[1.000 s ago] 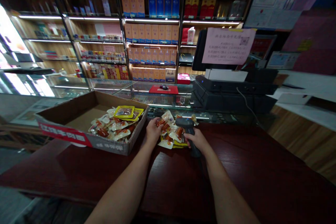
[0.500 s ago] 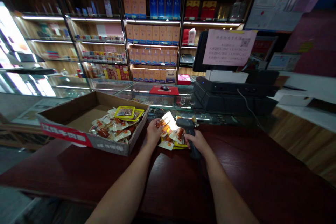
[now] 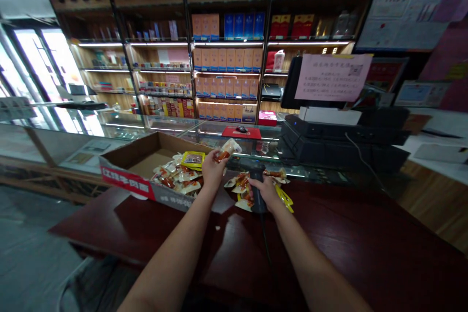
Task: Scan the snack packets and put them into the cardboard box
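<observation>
My left hand point(image 3: 212, 169) is closed on a small white and red snack packet point(image 3: 227, 149), lifted above the dark red counter point(image 3: 329, 239). Around the handle of a black barcode scanner point(image 3: 257, 186) my right hand point(image 3: 266, 193) is wrapped, the scanner's head over a loose pile of snack packets point(image 3: 245, 186) on the counter. Left of my left hand stands an open cardboard box point(image 3: 135, 183) holding several similar packets and a yellow pack point(image 3: 193, 159).
A black register unit point(image 3: 343, 144) with a monitor and a pink paper notice point(image 3: 332, 78) stands at the back right. A glass display case point(image 3: 120, 126) runs behind the counter, with lit shelves of boxed goods point(image 3: 226, 78) beyond. The scanner's cable point(image 3: 266, 246) trails towards me.
My left hand has lifted one packet up off the pile. The scanner's light, on half a second ago, is off. The view has swung left and tilted up.
</observation>
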{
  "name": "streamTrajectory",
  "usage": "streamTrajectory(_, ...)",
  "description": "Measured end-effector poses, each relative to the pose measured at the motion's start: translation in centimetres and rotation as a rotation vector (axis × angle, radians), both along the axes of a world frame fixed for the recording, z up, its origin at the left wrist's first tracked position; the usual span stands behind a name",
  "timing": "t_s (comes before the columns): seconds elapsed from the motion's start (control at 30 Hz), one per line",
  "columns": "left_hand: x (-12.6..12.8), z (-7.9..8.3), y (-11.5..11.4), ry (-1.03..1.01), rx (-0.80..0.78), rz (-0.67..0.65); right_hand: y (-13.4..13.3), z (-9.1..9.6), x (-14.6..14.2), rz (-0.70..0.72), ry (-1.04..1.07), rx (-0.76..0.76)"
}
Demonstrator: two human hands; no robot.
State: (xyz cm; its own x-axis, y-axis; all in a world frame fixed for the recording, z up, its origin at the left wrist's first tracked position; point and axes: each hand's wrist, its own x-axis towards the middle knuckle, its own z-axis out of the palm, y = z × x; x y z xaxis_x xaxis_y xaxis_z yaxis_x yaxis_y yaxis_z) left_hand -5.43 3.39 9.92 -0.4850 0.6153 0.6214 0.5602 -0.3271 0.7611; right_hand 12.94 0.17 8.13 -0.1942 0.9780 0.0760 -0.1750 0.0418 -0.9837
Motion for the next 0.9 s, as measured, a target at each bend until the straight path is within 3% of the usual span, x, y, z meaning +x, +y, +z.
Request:
streamTrajectory(0.1, -3.3, 1.3, -0.7, 0.003, -0.070, 0.150, 0.0, 1.1, -2.6, 0.065, 0.000, 0.022)
streamTrajectory(0.27, -8.4, 1.5, -2.0, 0.008, -0.195, 0.375, -0.3, 2.5, -6.7, 0.147, -0.022, 0.059)
streamTrajectory(0.43, -10.1, 1.5, -3.0, 0.023, -0.163, 0.504, -0.7, 2.6, -8.8, 0.188, -0.021, 0.069)
streamTrajectory(0.67, -7.2, 1.7, -3.1, 0.084, -0.042, 0.410, -0.9, 1.6, -7.3, 0.153, -0.004, 0.041)
streamTrajectory(0.8, -3.4, 0.6, -2.4, 0.148, 0.110, 0.182, -0.9, 0.9, -4.4, 0.071, 0.018, 0.038)
streamTrajectory(0.9, 0.4, -1.2, -1.6, 0.173, 0.120, -0.025, -0.8, 0.3, -1.3, 0.002, 0.034, 0.019)
